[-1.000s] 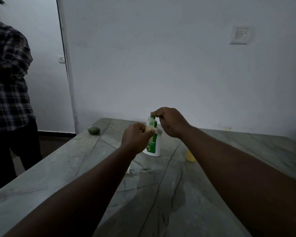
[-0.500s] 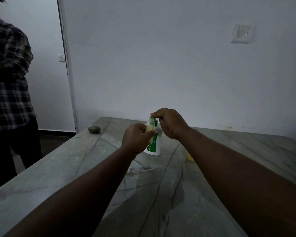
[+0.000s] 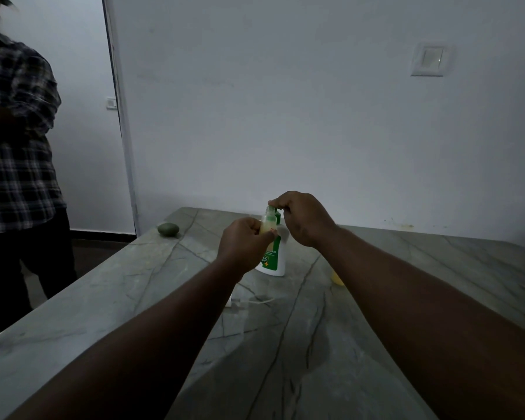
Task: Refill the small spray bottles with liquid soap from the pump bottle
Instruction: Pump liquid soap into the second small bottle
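A dim, plain room, likely in a home: bare white walls, a wall switch (image 3: pixel 430 59) high on the right, and a door frame (image 3: pixel 119 116) at the left. A veined grey stone worktop (image 3: pixel 285 344) fills the foreground, its far edge against the wall.

The pump bottle (image 3: pixel 275 259) bore a green label at the table's twelve o'clock; only the letters "NAL" and "99%" were readable, rest hidden.
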